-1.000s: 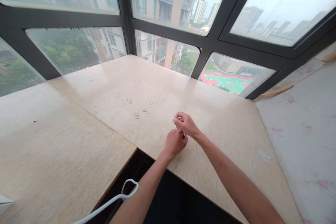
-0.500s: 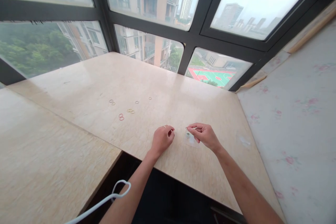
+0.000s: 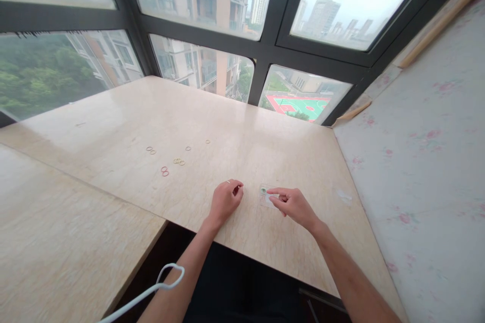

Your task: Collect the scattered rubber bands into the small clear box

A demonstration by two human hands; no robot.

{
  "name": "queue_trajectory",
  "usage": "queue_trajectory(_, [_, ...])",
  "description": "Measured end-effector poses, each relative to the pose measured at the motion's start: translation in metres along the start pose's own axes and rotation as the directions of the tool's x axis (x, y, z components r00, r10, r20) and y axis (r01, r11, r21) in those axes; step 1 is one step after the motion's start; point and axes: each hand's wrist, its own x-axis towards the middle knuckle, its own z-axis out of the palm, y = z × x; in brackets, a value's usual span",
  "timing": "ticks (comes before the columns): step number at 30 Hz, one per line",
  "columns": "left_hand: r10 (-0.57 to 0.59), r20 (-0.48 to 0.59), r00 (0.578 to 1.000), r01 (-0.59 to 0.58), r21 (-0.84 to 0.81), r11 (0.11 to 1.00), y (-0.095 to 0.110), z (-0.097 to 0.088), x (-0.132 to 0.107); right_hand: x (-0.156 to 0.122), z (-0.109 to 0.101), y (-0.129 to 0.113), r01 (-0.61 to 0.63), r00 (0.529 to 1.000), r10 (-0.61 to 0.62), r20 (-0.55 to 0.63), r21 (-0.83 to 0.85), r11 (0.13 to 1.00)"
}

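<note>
At the right hand's (image 3: 294, 205) fingertips, a small clear plastic box (image 3: 265, 202) with a round green spot (image 3: 263, 190) lies on the beige marbled counter (image 3: 299, 159).
The hands have parted, shifting the work to the box: right thumb and forefinger slightly spread; left hand (image 3: 226, 201) loosely curled, contents hidden; thin coloured rings (image 3: 164, 170) farther left.

On the counter (image 3: 303, 161), the right hand (image 3: 294, 205) was at a small clear box (image 3: 263, 201); the left hand (image 3: 225, 202) curled nearby.
</note>
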Motion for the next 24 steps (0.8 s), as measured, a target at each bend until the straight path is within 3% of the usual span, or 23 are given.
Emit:
queue_trajectory(6, [-0.010,0.000,1.000,0.010,-0.018,1.000,0.000,-0.001,0.000,-0.021,-0.002,0.010,0.004,0.992,0.002,-0.126,0.051,0.999])
queue_trajectory(11, [-0.025,-0.007,1.000,0.024,-0.112,0.993,-0.004,-0.002,-0.001,-0.044,-0.010,0.042,-0.072,0.958,0.119,-0.261,0.184,0.980])
queue_trajectory(16, [-0.040,0.051,0.998,0.051,-0.236,0.970,-0.008,-0.008,0.000,-0.061,-0.022,0.076,-0.155,0.914,0.215,-0.345,0.193,0.969])
queue_trajectory(20, [-0.063,0.049,0.997,0.075,-0.315,0.946,-0.021,-0.025,0.013,-0.064,-0.022,0.084,-0.141,0.915,0.202,-0.349,0.191,0.971])
queue_trajectory(24, [-0.123,-0.072,0.990,0.105,-0.216,0.971,-0.051,-0.059,0.044,-0.063,-0.017,0.078,-0.084,0.938,0.112,-0.329,0.098,0.992])
